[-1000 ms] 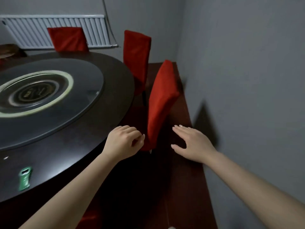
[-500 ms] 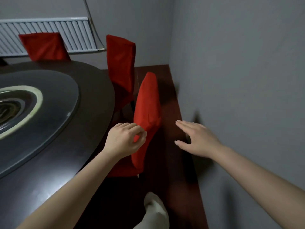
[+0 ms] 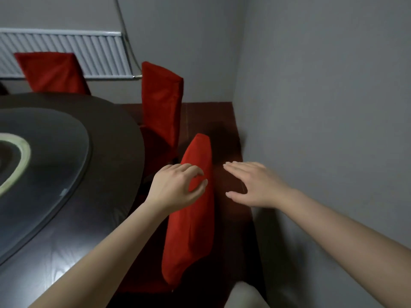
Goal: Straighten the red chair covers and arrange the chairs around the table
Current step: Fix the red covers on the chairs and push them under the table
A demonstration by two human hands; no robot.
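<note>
1. Left hand (image 3: pixel 175 187), reaching in over the rim of the table (image 3: pixel 115 174). Fingers curled, thumb tip close to the forefinger, red cloth showing in the gap between them. Set against the upper left face of the nearest chair cover (image 3: pixel 191 230); actual pinch on the cloth not determinable.
2. Right hand (image 3: pixel 253 185), flat and spread open, palm down, fingers straight and together, thumb out to the side. Holding nothing. Just beside the same cover on its right, apart from it, above the floor (image 3: pixel 211 121).
3. The nearest chair cover: red, seen almost edge-on from above, drawn over a chair back standing between the table and the wall (image 3: pixel 322 107) (lower part of the chair lost in shadow).
4. Second chair (image 3: pixel 161 107): red-covered, upright, beyond the first, close to the table rim.
5. Third chair (image 3: pixel 52 72): red-covered, at the far side of the table, in front of the radiator (image 3: pixel 66 52).
6. The table: round, dark wood, bearing a glass turntable (image 3: pixel 55 165) with a pale ring (image 3: pixel 25 152) towards its centre.
7. Pale rounded shape (image 3: pixel 244 296) at the bottom edge, too cropped to identify.
</note>
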